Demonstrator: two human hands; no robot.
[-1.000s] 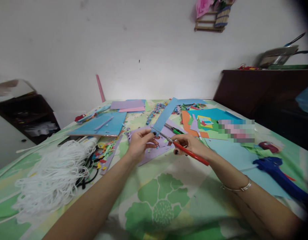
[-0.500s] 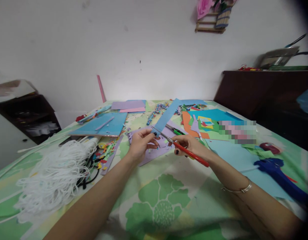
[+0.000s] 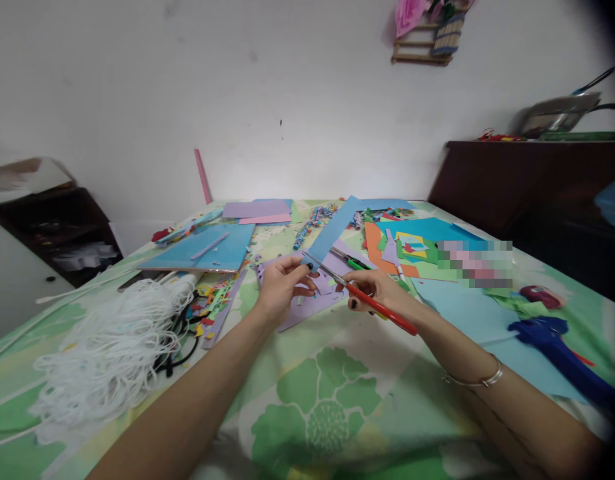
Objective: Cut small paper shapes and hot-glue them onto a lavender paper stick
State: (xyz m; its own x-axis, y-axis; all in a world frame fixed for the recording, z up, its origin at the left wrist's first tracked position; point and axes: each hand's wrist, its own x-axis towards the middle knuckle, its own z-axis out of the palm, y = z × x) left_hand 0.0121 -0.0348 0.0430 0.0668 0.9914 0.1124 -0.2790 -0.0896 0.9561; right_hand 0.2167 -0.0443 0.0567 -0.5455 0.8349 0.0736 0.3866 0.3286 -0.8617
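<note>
Between thumb and fingers, my left hand (image 3: 286,287) pinches the near end of a blue paper strip (image 3: 333,229), which slants up and away to the right. My right hand (image 3: 377,291) is closed on red-handled scissors (image 3: 382,309). The scissor blades reach left across the strip's lower end, close to my left fingertips. Below both hands lies a purple sheet (image 3: 300,313) with small scraps. A green and black cutter (image 3: 351,259) rests just beyond my right hand.
White cord (image 3: 117,353) is heaped at the left, near a blue sheet pack (image 3: 202,247). A blue glue gun (image 3: 552,340) and light blue paper (image 3: 462,307) lie at the right. Coloured sheets (image 3: 373,240) and curled paper pieces (image 3: 314,220) sit farther back.
</note>
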